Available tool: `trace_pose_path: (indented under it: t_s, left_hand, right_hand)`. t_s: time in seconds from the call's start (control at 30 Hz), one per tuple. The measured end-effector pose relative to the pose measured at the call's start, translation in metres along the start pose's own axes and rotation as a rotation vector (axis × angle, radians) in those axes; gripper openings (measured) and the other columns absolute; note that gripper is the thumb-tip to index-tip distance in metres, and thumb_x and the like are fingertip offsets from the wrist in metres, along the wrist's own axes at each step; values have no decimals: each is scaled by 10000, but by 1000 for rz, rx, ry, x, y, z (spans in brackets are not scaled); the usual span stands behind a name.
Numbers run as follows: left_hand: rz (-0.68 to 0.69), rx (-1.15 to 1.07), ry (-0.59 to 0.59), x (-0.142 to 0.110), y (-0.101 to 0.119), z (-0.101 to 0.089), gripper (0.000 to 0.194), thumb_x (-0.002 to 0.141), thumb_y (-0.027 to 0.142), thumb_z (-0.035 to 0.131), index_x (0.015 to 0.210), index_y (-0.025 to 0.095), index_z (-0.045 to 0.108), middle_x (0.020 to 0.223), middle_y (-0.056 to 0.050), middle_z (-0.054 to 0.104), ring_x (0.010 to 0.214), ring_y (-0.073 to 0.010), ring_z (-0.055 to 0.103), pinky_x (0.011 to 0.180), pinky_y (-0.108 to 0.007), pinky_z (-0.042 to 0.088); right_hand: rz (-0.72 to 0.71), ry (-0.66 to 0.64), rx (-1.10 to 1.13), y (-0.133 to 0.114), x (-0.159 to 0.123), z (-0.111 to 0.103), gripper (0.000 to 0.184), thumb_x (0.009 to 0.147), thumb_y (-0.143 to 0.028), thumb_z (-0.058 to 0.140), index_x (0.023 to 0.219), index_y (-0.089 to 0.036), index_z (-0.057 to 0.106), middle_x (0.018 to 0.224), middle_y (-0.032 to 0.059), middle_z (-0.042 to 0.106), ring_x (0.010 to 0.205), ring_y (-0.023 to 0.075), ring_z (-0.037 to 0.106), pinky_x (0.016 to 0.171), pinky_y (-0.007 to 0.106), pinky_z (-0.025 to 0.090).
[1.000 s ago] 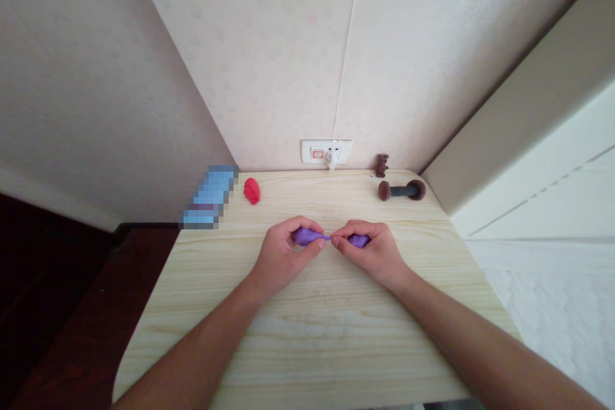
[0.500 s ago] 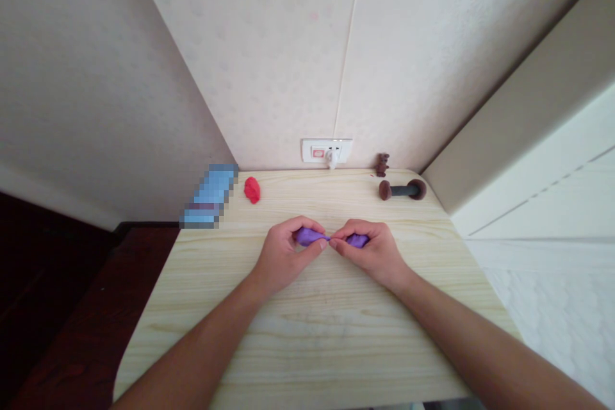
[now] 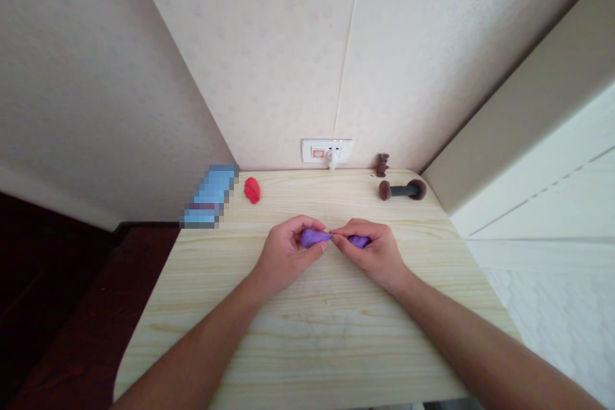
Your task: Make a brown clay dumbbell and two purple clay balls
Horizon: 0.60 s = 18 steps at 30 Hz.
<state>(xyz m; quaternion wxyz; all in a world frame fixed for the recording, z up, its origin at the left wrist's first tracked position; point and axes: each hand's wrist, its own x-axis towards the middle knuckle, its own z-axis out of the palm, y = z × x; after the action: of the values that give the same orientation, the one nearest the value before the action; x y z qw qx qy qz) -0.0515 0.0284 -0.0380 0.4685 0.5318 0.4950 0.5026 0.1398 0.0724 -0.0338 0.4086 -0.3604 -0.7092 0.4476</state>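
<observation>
A lump of purple modelling clay (image 3: 313,239) stretches between my two hands over the middle of the table. My left hand (image 3: 292,246) curls around its thicker left part, with thumb and fingertips closed on it. The clay narrows to a thin neck where the fingertips of both hands nearly meet. My right hand (image 3: 373,246) pinches that neck between thumb and forefinger. More purple clay shows inside my right palm, and its far end is hidden by the fingers.
On the pale wood-grain table (image 3: 307,346), a red clay lump (image 3: 252,190) lies back left, beside a blurred blue object (image 3: 210,197). At the back right are a dumbbell-shaped brown and black piece (image 3: 402,191) and a small brown bear figure (image 3: 382,165). A wall socket (image 3: 327,151) holds a plug.
The clay in my left hand has shifted slightly to the right, and my right thumb now presses over the thin neck. Both arms have stayed almost in place.
</observation>
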Motion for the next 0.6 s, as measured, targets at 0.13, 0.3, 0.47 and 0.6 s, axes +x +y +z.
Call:
trace_pose_path:
  t_s: [0.13,0.3,0.47,0.6]
  left_hand:
    - [-36,-60,-12,0,0,1,288,738,207,808,989,161,673,936,-63,756,855,-184,700,774,-285,529]
    - [-37,-73,-15,0,-1,1,306,730,197,818,998,168,674,935,-61,760,857,-181,706,763,-275,531]
    - [-44,-85,-11,0,-1,1,324,721,205,830,1001,168,671,947,-68,766,872,-194,722,774,-286,543]
    - [-58,-114,-17,0,1,1,342,716,210,839,1007,170,662,946,-64,778,865,-189,732,765,-275,548]
  right_hand:
    - [-16,3,-32,2,-2,0,118,860,-262,723,897,-222,827,716,37,719,621,138,598,575,270,440]
    - [-29,25,-48,2,-1,1,94,851,-257,733,862,-220,819,711,34,727,615,137,605,577,269,441]
    - [-52,29,-51,0,-2,2,101,855,-259,730,881,-230,824,709,35,727,613,141,602,572,273,444]
    - [-48,15,-34,-3,-3,2,122,867,-260,724,919,-240,833,701,34,709,602,134,584,555,268,427]
